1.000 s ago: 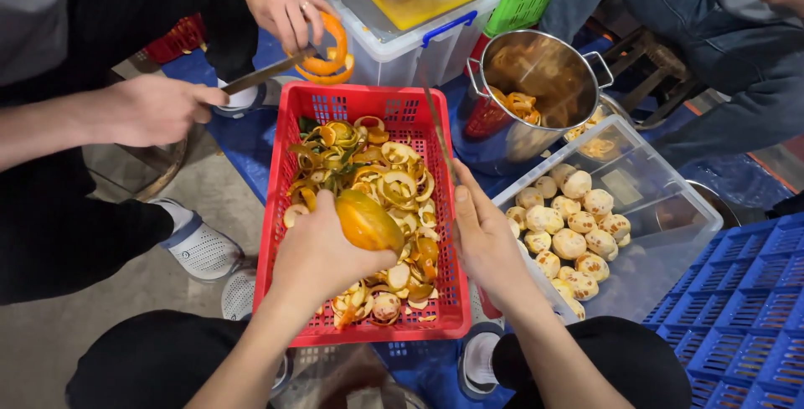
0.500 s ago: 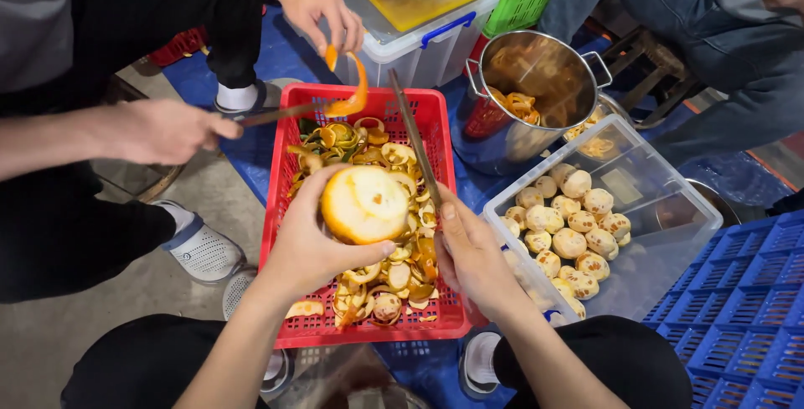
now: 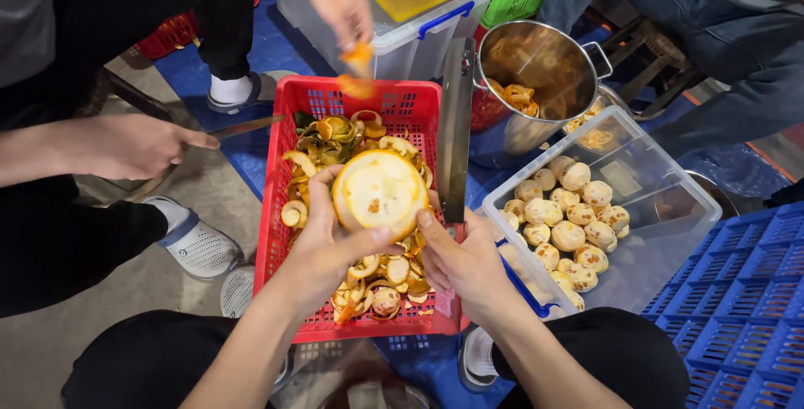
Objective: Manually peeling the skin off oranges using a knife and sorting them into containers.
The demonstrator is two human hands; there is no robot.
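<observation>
Since half second ago: knife blade (image 3: 456, 128) swung from slant to near upright, tip toward 12 o'clock, long axis running 12 to 6. Right hand (image 3: 465, 262) fingers wrapped round handle at 6 o'clock end. Left hand (image 3: 335, 237) fingers curled, gripping half-peeled orange (image 3: 379, 192), pale cut face up toward camera, held over red basket (image 3: 352, 91) of orange peels (image 3: 335, 137). At 3 o'clock: clear tub (image 3: 670, 208) of peeled fruit (image 3: 569, 212). At 9 o'clock: other person's hand (image 3: 134, 145).
</observation>
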